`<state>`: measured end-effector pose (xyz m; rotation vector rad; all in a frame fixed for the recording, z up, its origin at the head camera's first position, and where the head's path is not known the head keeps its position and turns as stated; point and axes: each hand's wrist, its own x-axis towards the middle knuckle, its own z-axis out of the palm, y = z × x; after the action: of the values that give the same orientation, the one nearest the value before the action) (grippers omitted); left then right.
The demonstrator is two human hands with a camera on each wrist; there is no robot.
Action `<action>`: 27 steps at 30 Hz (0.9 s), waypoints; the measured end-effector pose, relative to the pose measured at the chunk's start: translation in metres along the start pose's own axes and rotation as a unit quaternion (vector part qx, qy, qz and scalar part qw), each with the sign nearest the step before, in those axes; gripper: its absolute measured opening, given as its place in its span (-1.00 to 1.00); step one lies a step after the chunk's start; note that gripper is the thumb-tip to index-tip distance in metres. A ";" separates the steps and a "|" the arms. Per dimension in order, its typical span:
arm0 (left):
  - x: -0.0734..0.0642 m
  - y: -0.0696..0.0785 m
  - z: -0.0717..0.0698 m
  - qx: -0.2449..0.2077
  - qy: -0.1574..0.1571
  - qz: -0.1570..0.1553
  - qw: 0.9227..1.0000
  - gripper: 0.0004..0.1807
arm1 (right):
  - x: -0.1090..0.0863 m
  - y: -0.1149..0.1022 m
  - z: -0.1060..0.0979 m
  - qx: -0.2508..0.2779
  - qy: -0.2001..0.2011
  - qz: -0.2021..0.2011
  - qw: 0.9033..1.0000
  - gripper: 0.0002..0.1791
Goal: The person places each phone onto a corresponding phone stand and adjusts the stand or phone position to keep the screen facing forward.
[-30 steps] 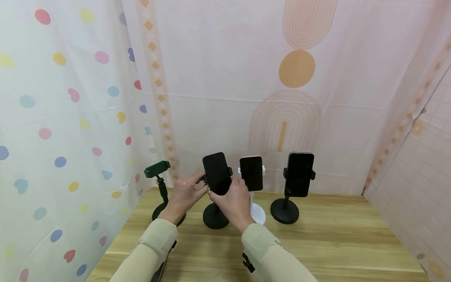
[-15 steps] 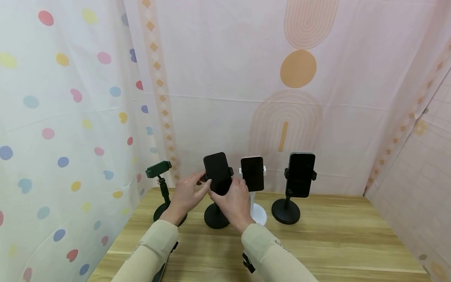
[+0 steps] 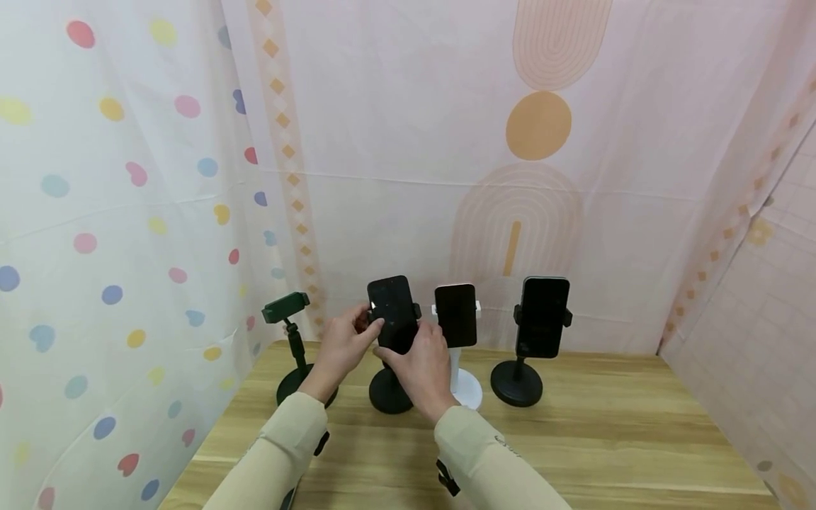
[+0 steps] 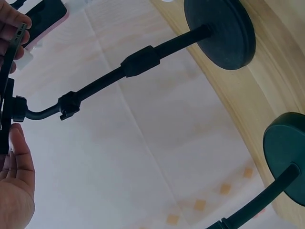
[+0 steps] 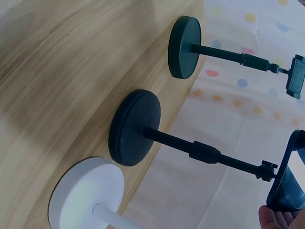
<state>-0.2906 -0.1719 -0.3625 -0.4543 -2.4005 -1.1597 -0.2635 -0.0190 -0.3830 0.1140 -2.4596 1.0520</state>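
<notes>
A black smartphone (image 3: 392, 297) stands tilted in the clamp of a black phone stand (image 3: 390, 393). My left hand (image 3: 341, 348) grips the clamp at the phone's left edge, its thumb over the screen's edge. With my right hand (image 3: 426, 361) I hold the phone's lower right side. In the left wrist view, the stand's pole (image 4: 100, 83) runs up to the clamp between my hands. The right wrist view shows the phone (image 5: 288, 183) above my right fingers (image 5: 279, 218).
On the left stands a green phone stand (image 3: 285, 307) with no phone in it. To the right are a white stand (image 3: 469, 388) and a black stand (image 3: 516, 384), each bearing a phone. A dark flat object (image 3: 290, 499) lies partly under my left sleeve on the wooden table (image 3: 605, 432).
My left hand has shifted slightly right and up, and its thumb now lies over the phone's front edge. A reflection shows on the screen. My right hand stays nearly still.
</notes>
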 end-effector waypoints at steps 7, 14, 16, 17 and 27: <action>0.002 -0.003 -0.003 0.002 -0.011 -0.028 1.000 -0.51 | 0.000 0.001 -0.001 0.034 -0.023 -0.003 0.999 -0.23; 0.004 -0.005 -0.005 0.005 -0.013 -0.018 1.000 -0.58 | 0.001 0.001 -0.001 0.045 -0.034 -0.011 0.998 -0.32; 0.005 -0.005 -0.006 0.007 -0.016 -0.016 1.000 -0.57 | 0.001 0.001 -0.001 0.051 -0.035 -0.011 0.998 -0.34; 0.005 -0.006 -0.006 0.006 -0.017 -0.014 1.000 -0.58 | 0.001 0.001 -0.001 0.053 -0.036 -0.012 0.998 -0.35; 0.005 -0.009 -0.003 0.017 -0.010 0.006 1.000 -0.61 | 0.005 0.004 0.003 0.069 -0.045 -0.002 0.997 -0.60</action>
<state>-0.2983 -0.1795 -0.3641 -0.4716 -2.4271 -1.1119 -0.2700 -0.0179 -0.3856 0.2130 -2.4627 1.2394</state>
